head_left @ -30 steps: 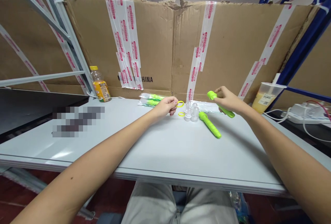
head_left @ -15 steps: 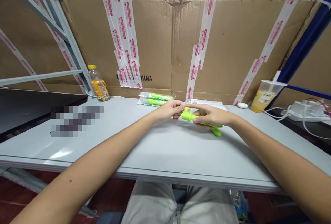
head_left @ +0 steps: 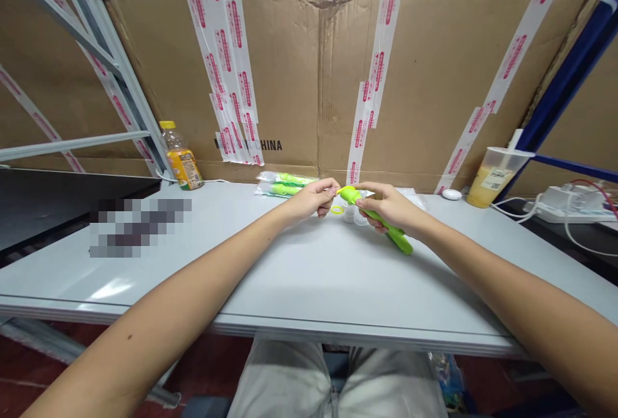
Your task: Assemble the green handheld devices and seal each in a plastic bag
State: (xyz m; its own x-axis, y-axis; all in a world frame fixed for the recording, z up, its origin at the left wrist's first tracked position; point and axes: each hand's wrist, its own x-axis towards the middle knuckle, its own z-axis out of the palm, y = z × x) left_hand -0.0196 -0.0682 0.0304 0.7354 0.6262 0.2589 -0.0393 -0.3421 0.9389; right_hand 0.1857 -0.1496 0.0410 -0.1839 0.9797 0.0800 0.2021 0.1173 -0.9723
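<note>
My right hand (head_left: 389, 207) grips a lime-green plastic tool (head_left: 386, 225) with a round, ridged head and a slim handle slanting down to the right. Its exact kind I cannot make out. Between the thumb and fingertips of my left hand (head_left: 318, 198) is a yellow rubber ring (head_left: 344, 189), stretched toward the tool's head. My right index finger reaches over that head beside the ring. On the table just below lies another yellow ring (head_left: 337, 210). Small clear plastic cups (head_left: 360, 218) stand behind the tool, partly hidden by it and my right hand.
Green items in clear plastic bags (head_left: 284, 184) lie at the back of the grey table (head_left: 309, 283). A juice bottle (head_left: 183, 163) stands back left, a drink cup with a straw (head_left: 496, 180) back right, near a white round object (head_left: 451, 194) and a power strip (head_left: 564, 212). Cardboard (head_left: 290, 70) walls the rear.
The green tool's head has tilted upward in my right hand. My left hand has shifted slightly left and up, drawing the yellow ring outward. A loose ring and the clear cups now show.
</note>
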